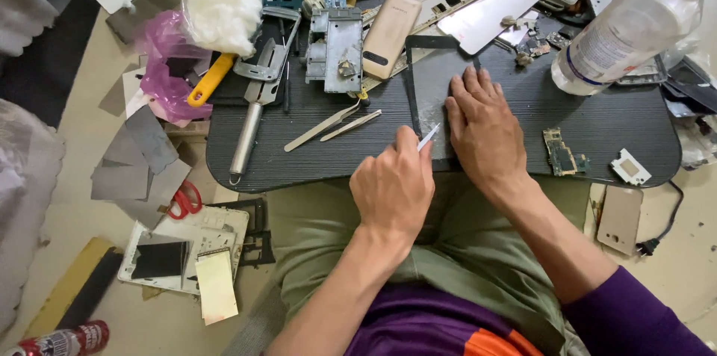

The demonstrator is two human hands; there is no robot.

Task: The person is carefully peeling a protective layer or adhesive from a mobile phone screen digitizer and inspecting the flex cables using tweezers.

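A dark phone screen panel (432,87) lies flat near the front of a low black ribbed table (314,154). My right hand (484,128) rests palm-down on the panel's right side, fingers spread. My left hand (392,184) is closed around a thin white blade tool (428,136), whose tip touches the panel's lower edge. The panel's surface looks dusty and scraped.
Metal tweezers (328,124), a steel-handled tool (246,135), a beige phone (388,26), a metal frame part (336,46), circuit boards (562,153), a clear bottle (627,27), phone frames and red tape crowd the table. Red scissors (183,200) and metal sheets lie on the floor at left.
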